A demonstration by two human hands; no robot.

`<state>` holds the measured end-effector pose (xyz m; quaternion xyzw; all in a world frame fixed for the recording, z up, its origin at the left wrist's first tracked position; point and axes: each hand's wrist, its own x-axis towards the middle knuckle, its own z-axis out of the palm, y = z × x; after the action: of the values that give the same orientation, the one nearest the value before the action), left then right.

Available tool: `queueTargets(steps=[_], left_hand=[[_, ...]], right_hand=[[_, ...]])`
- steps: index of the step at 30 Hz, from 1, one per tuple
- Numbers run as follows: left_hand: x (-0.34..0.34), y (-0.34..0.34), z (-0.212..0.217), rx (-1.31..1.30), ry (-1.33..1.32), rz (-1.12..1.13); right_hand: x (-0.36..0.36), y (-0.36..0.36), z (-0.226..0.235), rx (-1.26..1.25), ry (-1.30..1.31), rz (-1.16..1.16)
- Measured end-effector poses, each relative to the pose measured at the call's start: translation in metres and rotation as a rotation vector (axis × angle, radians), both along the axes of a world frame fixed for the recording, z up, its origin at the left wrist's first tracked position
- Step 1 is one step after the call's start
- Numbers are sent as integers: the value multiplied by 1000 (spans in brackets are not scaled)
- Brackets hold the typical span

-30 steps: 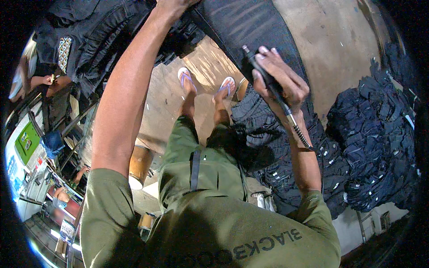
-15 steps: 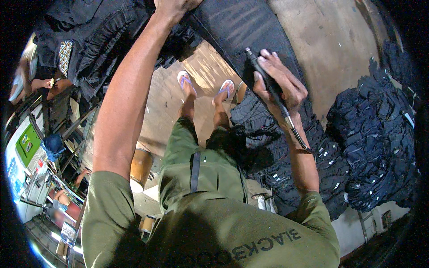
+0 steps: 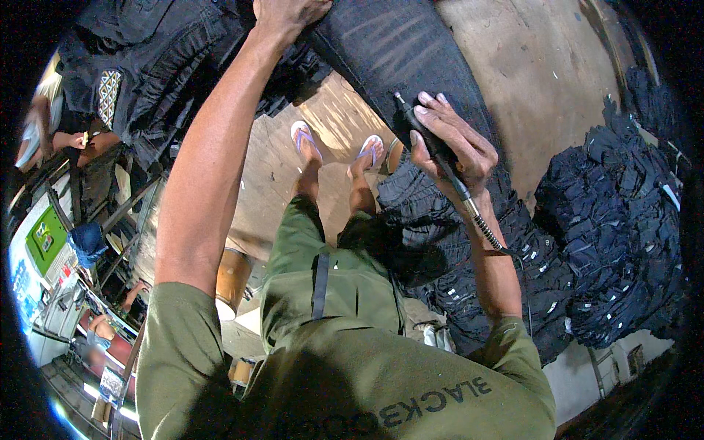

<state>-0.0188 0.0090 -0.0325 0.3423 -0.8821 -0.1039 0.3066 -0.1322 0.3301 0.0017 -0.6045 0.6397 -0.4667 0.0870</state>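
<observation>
A black denim trouser leg with pale faded streaks lies stretched in front of me. My left hand is at the top edge of the view, its fingers closed at the denim's left edge and partly cut off. In my right hand is a pen-shaped rotary tool, black, with a spring-sleeved cable running back along my forearm. Its small tip points up and left, over the denim. Whether the tip touches the cloth I cannot tell.
Dark garments are heaped at the upper left, beside my right forearm and at the far right. A tan cylindrical container stands on the floor by my legs. Another person's hand shows at the left.
My right hand and the rotary tool have moved slightly down and left along the denim. The left hand has dropped a little, and more of the faded streaks show.
</observation>
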Motion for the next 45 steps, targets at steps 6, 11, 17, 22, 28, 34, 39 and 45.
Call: queueTargets(steps=[6, 11, 17, 22, 28, 34, 39, 45], left_hand=[[0, 2, 5, 25, 16, -14], [0, 5, 12, 73, -2, -12], [-1, 2, 8, 70, -24, 18], [1, 0, 5, -6, 23, -33], [-1, 4, 14, 125, -14, -7], [-4, 7, 21, 91, -5, 6], [-4, 8, 24, 108, 1, -1], [-5, 10, 30, 161, -7, 3]], right_hand=[[0, -1, -1, -38, -14, -66], [-2, 2, -4, -34, -17, -16], [-3, 4, -2, -24, 2, -55], [-2, 3, -2, -56, 0, -71], [-3, 6, -3, -46, -9, -70], [-4, 7, -5, -49, 7, -100], [-5, 9, -3, -51, -17, -99], [-5, 9, -1, -53, -21, -142]])
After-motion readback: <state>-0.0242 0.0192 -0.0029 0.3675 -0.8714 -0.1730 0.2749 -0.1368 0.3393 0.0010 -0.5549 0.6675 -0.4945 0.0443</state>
